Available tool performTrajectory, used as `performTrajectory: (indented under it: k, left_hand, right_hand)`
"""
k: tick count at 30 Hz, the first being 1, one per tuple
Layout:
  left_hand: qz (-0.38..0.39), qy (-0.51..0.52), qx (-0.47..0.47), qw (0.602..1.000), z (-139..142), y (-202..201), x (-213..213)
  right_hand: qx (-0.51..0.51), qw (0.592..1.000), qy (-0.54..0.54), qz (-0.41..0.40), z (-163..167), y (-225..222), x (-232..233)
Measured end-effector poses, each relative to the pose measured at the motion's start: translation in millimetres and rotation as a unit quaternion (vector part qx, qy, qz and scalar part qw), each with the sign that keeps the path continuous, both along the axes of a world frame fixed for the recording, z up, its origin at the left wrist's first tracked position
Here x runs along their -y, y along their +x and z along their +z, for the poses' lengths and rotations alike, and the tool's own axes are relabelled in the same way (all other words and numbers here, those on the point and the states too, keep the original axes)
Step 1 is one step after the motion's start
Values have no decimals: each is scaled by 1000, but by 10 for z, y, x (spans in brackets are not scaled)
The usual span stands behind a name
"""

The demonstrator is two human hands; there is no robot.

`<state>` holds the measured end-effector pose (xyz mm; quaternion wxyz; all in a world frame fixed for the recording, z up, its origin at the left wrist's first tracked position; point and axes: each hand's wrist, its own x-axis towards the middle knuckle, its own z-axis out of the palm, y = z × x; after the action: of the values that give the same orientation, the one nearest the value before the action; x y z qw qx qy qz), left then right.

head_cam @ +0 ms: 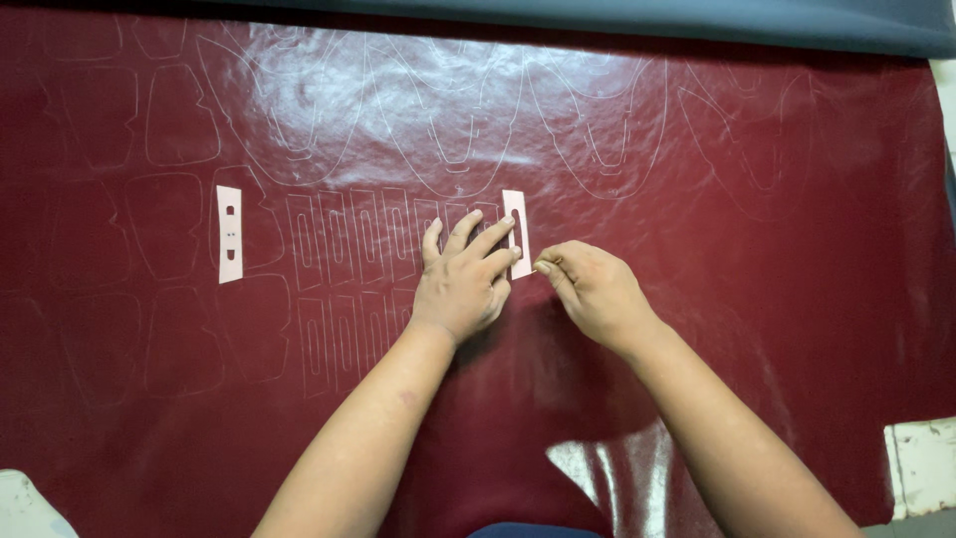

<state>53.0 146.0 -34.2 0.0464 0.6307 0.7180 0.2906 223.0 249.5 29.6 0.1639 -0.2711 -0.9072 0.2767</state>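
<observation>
- Head view shows you tracing: your left hand (463, 279) lies flat with fingers spread, pinning the pale slotted template (517, 234) onto the dark red leather sheet (777, 229).
- Your right hand (590, 287) is pinched shut on something thin just beside the template's lower edge; I cannot make out the tool.
- Next calls for holding the template steady, I judge.
- A second template (230, 233) lies well apart to the left; traced outlines (349, 244) sit between. Nothing blocks you.

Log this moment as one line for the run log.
left hand: flat, fingers pinning pink slotted template | right hand: pinched at template's lower edge, tool not discernible | second template: lying apart | surface: dark red leather sheet with traced outlines
</observation>
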Motion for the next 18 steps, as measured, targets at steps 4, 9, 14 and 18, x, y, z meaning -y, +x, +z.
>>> performTrajectory:
  k: [4,9,14,18]
  left_hand:
    - [-3,-15,2,1000,1,-3,1]
    - [-5,-19,6,1000,-1,-6,-8]
    - [-5,-35,8,999,-10,-10,-14]
    - [-5,-39,13,999,-8,-12,-13]
  right_hand:
    - [-10,999,30,19,1,-7,15]
    - [-12,999,45,18,0,-16,40]
    - [-34,999,2,17,-46,-50,138]
    - [-33,999,-8,19,-61,-70,169]
